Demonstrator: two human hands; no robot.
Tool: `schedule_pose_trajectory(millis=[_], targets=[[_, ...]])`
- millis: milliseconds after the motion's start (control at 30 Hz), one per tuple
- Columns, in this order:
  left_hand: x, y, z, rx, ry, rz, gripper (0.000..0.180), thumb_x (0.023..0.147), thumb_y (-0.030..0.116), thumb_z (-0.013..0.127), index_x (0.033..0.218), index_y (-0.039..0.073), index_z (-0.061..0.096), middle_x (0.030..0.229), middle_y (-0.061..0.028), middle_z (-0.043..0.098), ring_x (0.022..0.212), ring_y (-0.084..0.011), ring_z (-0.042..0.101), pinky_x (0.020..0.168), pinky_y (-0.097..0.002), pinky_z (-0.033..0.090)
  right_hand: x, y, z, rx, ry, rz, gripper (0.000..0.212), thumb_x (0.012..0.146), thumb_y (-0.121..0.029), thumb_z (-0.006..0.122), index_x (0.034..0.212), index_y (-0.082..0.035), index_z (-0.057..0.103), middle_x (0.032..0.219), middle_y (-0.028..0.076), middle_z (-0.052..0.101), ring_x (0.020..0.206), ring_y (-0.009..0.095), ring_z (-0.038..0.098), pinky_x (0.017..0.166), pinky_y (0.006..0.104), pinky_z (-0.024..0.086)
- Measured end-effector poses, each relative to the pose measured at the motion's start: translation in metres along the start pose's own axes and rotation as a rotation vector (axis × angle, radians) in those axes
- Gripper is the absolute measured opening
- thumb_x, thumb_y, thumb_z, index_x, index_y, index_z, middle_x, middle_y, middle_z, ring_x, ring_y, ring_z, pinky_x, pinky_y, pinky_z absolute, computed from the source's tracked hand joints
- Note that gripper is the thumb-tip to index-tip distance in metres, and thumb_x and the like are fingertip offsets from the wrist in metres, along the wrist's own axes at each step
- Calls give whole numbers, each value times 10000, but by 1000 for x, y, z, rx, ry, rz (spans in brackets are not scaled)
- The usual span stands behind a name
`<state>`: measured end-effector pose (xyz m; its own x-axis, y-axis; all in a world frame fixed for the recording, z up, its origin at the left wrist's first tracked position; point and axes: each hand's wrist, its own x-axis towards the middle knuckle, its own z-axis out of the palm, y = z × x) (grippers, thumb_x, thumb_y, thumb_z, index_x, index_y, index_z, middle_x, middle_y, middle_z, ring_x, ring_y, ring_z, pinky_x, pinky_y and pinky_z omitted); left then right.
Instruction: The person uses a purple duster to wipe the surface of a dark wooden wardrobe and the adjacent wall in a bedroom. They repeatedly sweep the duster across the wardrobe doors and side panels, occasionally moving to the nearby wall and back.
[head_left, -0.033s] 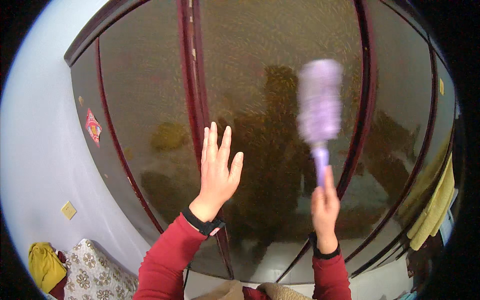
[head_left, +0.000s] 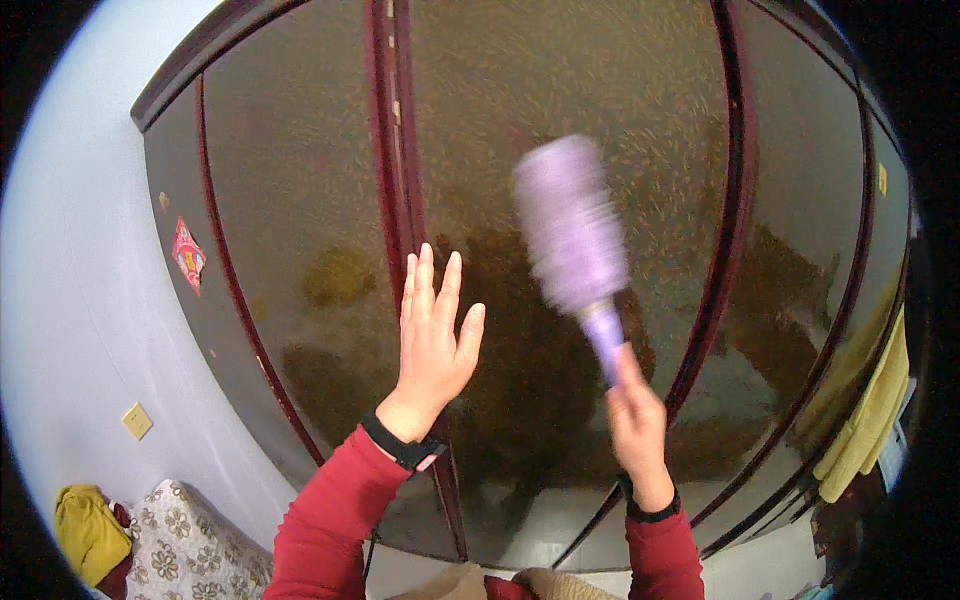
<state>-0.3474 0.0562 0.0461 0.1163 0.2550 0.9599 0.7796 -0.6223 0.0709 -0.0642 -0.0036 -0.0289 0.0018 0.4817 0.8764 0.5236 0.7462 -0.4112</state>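
Note:
A fluffy purple duster (head_left: 575,225) is gripped by its handle in my right hand (head_left: 637,420). Its head is blurred and tilts up to the left, in front of a dark, glossy wardrobe door (head_left: 480,110). Whether the fibres touch the door I cannot tell. My left hand (head_left: 435,335) is raised with fingers stretched out and nothing in it, by the dark red upright frame (head_left: 395,170) between two doors. Contact of its palm with the wardrobe cannot be made out. Both wrists have black bands, and the sleeves are red.
A pale wall with a switch plate (head_left: 137,421) runs along the left. Below it are a yellow cloth (head_left: 90,530) and a flower-patterned fabric (head_left: 195,535). A red paper decoration (head_left: 187,255) is stuck on the left panel. At the right hangs a yellow-green towel (head_left: 865,430).
The duster has swung to the left and now leans that way instead of standing nearly upright. My right hand has shifted slightly left with it; my left hand stays almost in place.

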Motion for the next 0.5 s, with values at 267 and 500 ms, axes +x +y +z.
schedule_pose_trajectory(millis=[267, 500], targets=[[19, -107, -61, 109, -24, 27, 646, 985, 253, 621, 1557, 48, 401, 1629, -286, 281, 1511, -479, 257, 1216, -537, 264, 51, -47, 46, 379, 342, 287, 563, 1041, -10, 515, 1584, -124, 424, 902, -79, 558, 640, 1, 384, 545, 174, 334], [23, -220, -135, 181, -40, 13, 646, 983, 244, 626, 1548, 29, 399, 1631, -292, 270, 1506, -478, 270, 1197, -536, 297, 111, -148, 166, -124, -197, -241, 528, 942, -27, 639, 1455, -135, 572, 836, 190, 625, 775, 348, 619, 725, 426, 509]])
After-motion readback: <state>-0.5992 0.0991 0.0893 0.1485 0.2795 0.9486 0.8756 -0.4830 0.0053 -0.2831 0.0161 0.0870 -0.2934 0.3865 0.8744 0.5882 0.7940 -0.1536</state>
